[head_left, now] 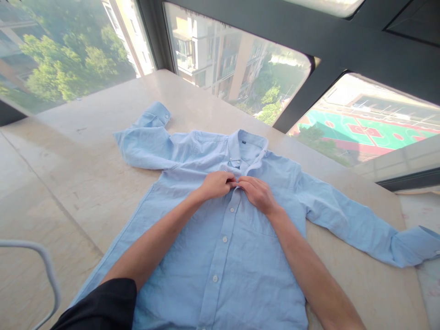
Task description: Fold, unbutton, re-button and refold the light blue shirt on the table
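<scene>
A light blue button-up shirt [178, 256] lies face up, its collar [252, 140] pointing away from me. On the upper front placket, just below the collar, my left hand [219, 184] pinches the fabric. My right hand [257, 192] meets it there, fingertips closed on the placket's other side. Whatever button sits between the fingertips is hidden. Lower down, several white buttons run along the placket, among them one button [224, 239] in its hole. The left-side sleeve [146, 142] is folded back on itself, while the other sleeve [347, 220] stretches out to the right.
The shirt rests on a pale stone ledge [68, 178]. Dark-framed windows [295, 101] border it at the back and right. A white cable [48, 270] curves in at the lower left. Pale patterned cloth [419, 211] shows at the right edge.
</scene>
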Motion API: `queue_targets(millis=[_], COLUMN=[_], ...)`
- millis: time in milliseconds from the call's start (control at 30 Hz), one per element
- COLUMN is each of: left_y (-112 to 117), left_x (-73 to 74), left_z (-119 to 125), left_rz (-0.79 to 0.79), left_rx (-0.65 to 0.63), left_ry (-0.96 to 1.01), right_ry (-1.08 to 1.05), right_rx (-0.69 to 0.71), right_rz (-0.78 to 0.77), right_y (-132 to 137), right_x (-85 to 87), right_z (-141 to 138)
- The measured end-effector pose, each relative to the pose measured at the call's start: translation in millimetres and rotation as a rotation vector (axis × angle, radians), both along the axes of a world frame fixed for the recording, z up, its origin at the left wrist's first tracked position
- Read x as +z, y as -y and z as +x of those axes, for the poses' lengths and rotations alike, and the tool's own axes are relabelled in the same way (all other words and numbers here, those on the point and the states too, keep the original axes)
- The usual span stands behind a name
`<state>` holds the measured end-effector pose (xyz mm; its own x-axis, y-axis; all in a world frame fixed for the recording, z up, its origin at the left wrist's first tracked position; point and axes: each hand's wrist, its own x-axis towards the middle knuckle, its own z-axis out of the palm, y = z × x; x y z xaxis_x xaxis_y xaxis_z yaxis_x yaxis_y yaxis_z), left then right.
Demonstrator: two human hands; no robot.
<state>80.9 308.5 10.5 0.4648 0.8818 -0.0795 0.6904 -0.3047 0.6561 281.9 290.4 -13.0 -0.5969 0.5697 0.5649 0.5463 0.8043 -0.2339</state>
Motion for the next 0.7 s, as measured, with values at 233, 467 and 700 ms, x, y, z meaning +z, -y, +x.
queue_targets(millis=[233,467,700], left_y=[6,13,15], left_x=[5.3,16.0,-3.5], left_z=[-5,-3,1], left_rz=[0.036,0.054,0.114], left_rx=[-0.060,-0.092,0.022], left_ry=[0.018,-0.007,0.028], right_ry=[-0.004,0.002,0.009], right_rx=[0.029,0.036,0.027], right_rz=[-0.015,-0.009,-0.020], right_y=[-1,0,0], right_x=[-1.3,-1.1,-1.5], right_z=[1,1,0])
